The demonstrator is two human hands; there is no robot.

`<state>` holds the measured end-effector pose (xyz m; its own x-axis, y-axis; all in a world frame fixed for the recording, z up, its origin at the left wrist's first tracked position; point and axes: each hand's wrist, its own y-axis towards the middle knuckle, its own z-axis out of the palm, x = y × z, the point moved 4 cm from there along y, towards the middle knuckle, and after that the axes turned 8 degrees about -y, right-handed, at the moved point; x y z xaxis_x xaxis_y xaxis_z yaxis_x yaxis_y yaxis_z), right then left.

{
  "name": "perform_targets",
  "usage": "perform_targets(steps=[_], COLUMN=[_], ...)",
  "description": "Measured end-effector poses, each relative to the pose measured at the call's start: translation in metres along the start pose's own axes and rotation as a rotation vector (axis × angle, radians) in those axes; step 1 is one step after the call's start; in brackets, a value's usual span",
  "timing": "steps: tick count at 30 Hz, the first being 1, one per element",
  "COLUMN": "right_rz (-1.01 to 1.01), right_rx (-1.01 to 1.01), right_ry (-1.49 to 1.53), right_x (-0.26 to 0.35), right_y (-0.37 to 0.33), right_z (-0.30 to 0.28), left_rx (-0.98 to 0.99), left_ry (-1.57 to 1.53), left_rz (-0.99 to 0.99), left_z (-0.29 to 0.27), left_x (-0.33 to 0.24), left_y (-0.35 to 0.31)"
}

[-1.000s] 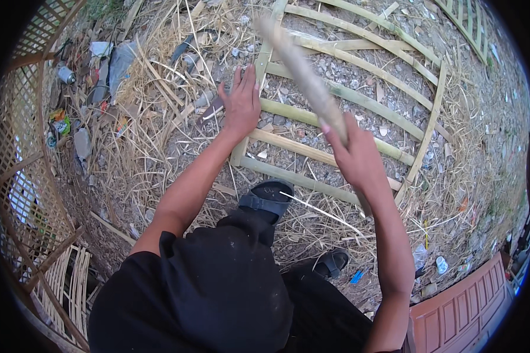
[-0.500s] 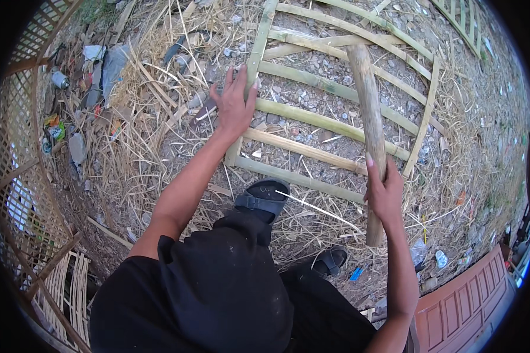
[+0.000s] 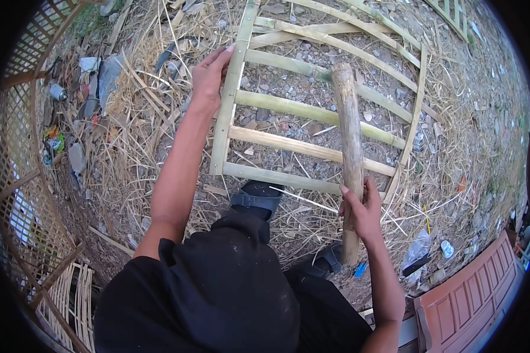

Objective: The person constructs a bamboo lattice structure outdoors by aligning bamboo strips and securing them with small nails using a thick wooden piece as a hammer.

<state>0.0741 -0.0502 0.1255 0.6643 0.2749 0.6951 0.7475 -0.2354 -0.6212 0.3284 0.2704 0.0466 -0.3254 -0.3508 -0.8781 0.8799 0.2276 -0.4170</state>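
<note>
A ladder-like frame of pale green bamboo slats (image 3: 312, 110) lies before me, low over the stony ground. My left hand (image 3: 209, 79) is closed on the outer edge of its left rail, with one fingertip on top; the thumb is mostly hidden. In my right hand (image 3: 364, 213) is a thick, rough wooden stick (image 3: 350, 120), gripped near its lower end. The stick points away from me above the slats at the frame's right part, and it hides short stretches of them. Small dark nail heads or holes show along the left rail.
Dry straw and bamboo shavings (image 3: 141, 129) cover the ground. A woven lattice panel (image 3: 26, 194) stands at the left. Litter and a can (image 3: 58, 92) lie beyond it. A reddish-brown panelled board (image 3: 468, 294) lies lower right. My sandalled foot (image 3: 256, 200) is at the frame's near edge.
My left hand has slid from over the left rail to its outer side, farther up. The stick has shifted left and slightly nearer to me. The frame sits a little farther left in view.
</note>
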Motion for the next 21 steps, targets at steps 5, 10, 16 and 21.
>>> perform_targets(steps=[5, 10, 16, 21], right_rz=[-0.069, -0.068, -0.056, -0.061], right_rx=[-0.053, -0.081, -0.084, -0.088], right_ry=[-0.003, -0.029, 0.005, -0.025], right_x=[0.0, 0.005, 0.005, 0.002], right_y=[-0.005, -0.006, -0.005, -0.005], right_z=[-0.011, -0.015, -0.011, -0.013], left_rx=[0.227, 0.263, 0.191, 0.23], left_ry=[-0.067, 0.165, 0.252, 0.159], left_rz=[-0.196, -0.085, -0.118, -0.291], left_z=[0.015, 0.027, 0.025, 0.027], left_x=[-0.01, -0.037, -0.021, -0.013], left_y=[-0.011, -0.023, 0.005, 0.012])
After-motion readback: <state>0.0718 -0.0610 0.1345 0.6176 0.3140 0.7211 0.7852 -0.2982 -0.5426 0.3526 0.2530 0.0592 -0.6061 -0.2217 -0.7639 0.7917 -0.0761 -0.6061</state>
